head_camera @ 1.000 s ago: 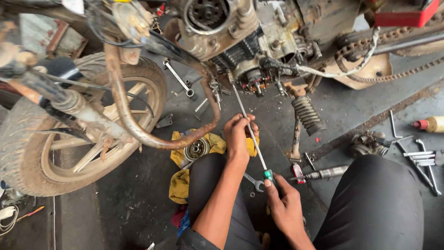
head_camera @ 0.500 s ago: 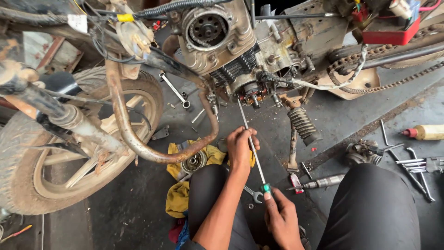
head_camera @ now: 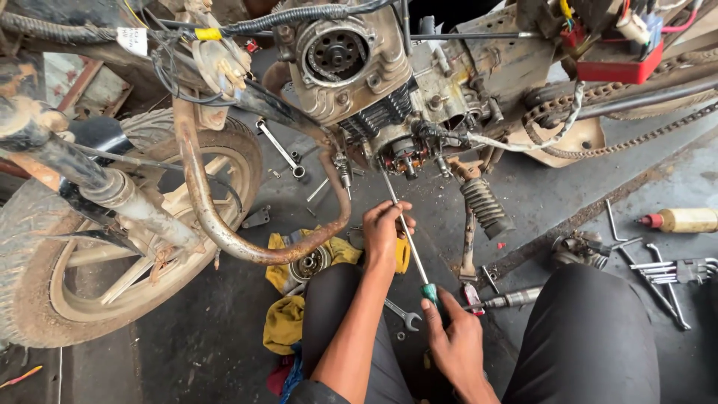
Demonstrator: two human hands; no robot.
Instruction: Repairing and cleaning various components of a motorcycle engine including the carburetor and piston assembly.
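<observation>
On the far left we see the front wheel [head_camera: 112,254] and the rusty exhaust pipe [head_camera: 224,232] curving down toward a yellow rag [head_camera: 288,318] on the floor, with a loose spanner [head_camera: 278,147] lying behind the pipe. Next comes our left hand [head_camera: 384,232], fingers curled around the thin steel shaft of the long screwdriver [head_camera: 407,236], steadying it partway up. The tip reaches up to the underside of the engine [head_camera: 389,97], near the small fittings there; exactly what it bites into we cannot tell. Our right hand [head_camera: 456,344] is wrapped tight on the green handle low down by our knee. To work well, we judge we should keep shaft and fastener in one straight line, press firmly from the handle, and let the left hand only guide. Further right stand the ribbed kick lever [head_camera: 486,206] and the drive chain [head_camera: 636,127].
</observation>
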